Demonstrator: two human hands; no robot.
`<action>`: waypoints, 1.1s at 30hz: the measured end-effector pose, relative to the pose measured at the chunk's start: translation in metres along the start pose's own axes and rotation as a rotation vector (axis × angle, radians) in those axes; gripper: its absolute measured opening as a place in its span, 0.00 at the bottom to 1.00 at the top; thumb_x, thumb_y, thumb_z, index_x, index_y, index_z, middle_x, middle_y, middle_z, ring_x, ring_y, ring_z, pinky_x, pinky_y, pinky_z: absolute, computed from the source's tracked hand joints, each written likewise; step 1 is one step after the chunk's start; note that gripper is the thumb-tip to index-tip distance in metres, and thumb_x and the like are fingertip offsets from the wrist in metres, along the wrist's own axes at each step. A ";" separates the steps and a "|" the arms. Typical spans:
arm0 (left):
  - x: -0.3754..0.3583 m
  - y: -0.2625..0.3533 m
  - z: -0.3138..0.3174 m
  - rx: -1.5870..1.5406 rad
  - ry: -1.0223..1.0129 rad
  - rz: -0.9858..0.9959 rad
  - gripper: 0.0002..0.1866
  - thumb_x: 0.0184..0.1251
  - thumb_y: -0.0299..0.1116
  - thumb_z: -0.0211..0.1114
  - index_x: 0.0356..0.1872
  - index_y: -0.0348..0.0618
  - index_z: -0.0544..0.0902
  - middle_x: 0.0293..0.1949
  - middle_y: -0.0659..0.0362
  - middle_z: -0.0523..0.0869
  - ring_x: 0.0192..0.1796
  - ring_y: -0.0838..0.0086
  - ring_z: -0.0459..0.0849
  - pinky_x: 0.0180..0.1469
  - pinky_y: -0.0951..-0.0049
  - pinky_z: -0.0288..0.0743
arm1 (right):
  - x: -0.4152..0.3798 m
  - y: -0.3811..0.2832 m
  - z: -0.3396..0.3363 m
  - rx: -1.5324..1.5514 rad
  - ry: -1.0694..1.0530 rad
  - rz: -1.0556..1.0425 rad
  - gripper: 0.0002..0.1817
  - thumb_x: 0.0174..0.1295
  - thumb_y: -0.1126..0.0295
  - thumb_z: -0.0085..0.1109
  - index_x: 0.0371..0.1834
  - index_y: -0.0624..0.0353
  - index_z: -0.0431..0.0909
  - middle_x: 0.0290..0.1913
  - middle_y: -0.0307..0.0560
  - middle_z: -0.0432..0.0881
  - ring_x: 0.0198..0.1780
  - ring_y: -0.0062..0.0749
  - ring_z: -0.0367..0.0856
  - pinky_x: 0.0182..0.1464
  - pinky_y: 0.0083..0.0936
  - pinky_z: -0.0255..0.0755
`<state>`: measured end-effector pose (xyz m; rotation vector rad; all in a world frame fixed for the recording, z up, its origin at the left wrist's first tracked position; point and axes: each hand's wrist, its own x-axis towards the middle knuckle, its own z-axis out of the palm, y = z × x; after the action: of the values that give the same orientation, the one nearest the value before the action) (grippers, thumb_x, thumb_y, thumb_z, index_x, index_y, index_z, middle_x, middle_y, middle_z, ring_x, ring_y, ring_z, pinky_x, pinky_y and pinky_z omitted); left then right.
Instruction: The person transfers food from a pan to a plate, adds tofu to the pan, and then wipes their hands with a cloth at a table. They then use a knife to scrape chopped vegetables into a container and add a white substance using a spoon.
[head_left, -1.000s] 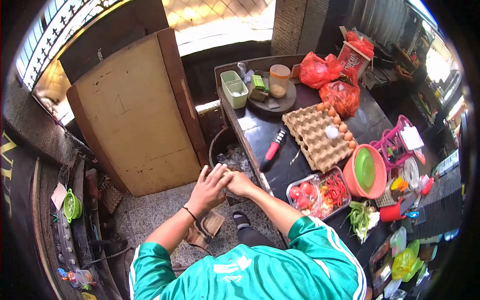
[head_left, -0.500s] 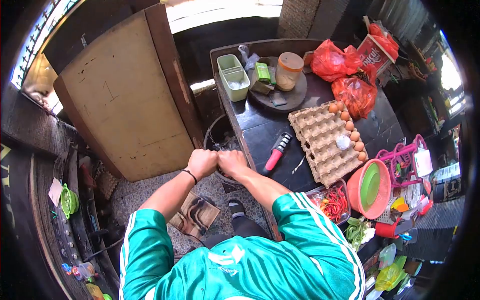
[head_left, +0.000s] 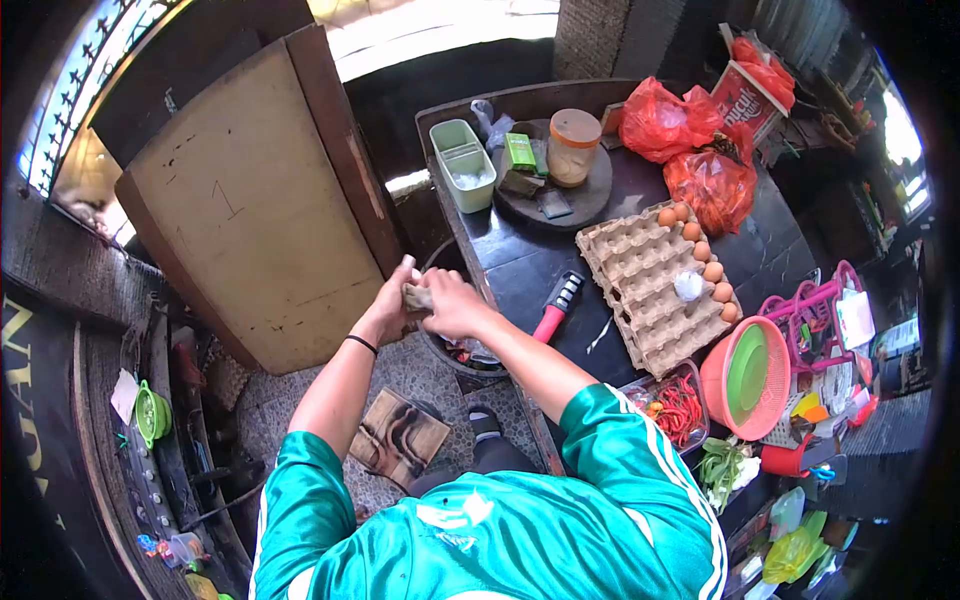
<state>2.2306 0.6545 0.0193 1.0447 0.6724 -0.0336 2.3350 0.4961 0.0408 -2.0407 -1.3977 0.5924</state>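
Observation:
Both hands are together over a dark bin [head_left: 462,368] beside the table's left edge. Between them shows a small greyish-beige crumpled cloth [head_left: 416,297], mostly covered by fingers. My left hand [head_left: 388,302], with a dark band on its wrist, grips the cloth from the left, its thumb pointing up. From the right, my right hand [head_left: 456,306] is closed over the other side of it. Mixed scraps lie in the bin, partly hidden by my right forearm. On the table to the right of my hands lies a knife sharpener [head_left: 558,306] with a pink-red handle.
The black table [head_left: 520,262] holds an egg tray [head_left: 640,290], a round board [head_left: 590,200] with an orange-lidded jar [head_left: 574,150], a green container [head_left: 463,165], red bags [head_left: 708,190], a pink basket [head_left: 715,375] and red chillies [head_left: 678,410]. A wooden board [head_left: 400,437] lies on the floor.
My fists were pressed together above the bin; now they are turned and slightly apart, and the greyish cloth shows between them. The left hand has moved a little left and up.

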 end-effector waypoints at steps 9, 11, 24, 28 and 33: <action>-0.008 -0.008 0.057 -0.697 -0.182 0.224 0.31 0.88 0.61 0.45 0.71 0.47 0.75 0.63 0.49 0.85 0.64 0.56 0.85 0.69 0.47 0.80 | -0.001 -0.029 0.009 -0.236 0.354 -0.038 0.42 0.81 0.35 0.29 0.91 0.46 0.46 0.92 0.46 0.37 0.91 0.53 0.28 0.79 0.81 0.18; 0.002 -0.027 0.045 -0.693 0.052 0.163 0.24 0.90 0.51 0.47 0.68 0.46 0.77 0.58 0.54 0.87 0.62 0.65 0.86 0.70 0.54 0.80 | 0.005 -0.019 0.006 -0.418 0.538 0.006 0.36 0.81 0.45 0.42 0.88 0.45 0.58 0.92 0.44 0.40 0.91 0.52 0.27 0.79 0.83 0.26; 0.007 -0.025 0.029 -0.410 0.461 0.342 0.28 0.80 0.43 0.62 0.15 0.58 0.63 0.11 0.67 0.63 0.09 0.70 0.60 0.12 0.65 0.55 | -0.117 -0.109 0.053 -0.184 0.756 -0.132 0.26 0.74 0.67 0.54 0.76 0.53 0.71 0.82 0.59 0.64 0.84 0.55 0.61 0.81 0.57 0.57; -0.052 -0.024 0.067 -0.266 0.246 0.415 0.26 0.87 0.50 0.55 0.24 0.52 0.68 0.15 0.65 0.67 0.13 0.75 0.64 0.16 0.70 0.56 | -0.170 -0.123 0.066 0.075 0.736 0.004 0.27 0.77 0.63 0.54 0.77 0.51 0.68 0.80 0.59 0.66 0.81 0.58 0.66 0.80 0.50 0.62; -0.157 -0.114 0.106 -0.026 -0.194 0.497 0.26 0.89 0.52 0.44 0.45 0.42 0.83 0.40 0.60 0.85 0.42 0.74 0.83 0.48 0.69 0.78 | -0.251 -0.133 0.104 0.471 0.769 0.120 0.40 0.80 0.45 0.54 0.85 0.57 0.55 0.80 0.64 0.66 0.81 0.53 0.68 0.79 0.43 0.63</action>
<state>2.1194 0.4654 0.0465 1.1423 0.2255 0.3012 2.0899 0.3199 0.0646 -1.6884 -0.6140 0.1185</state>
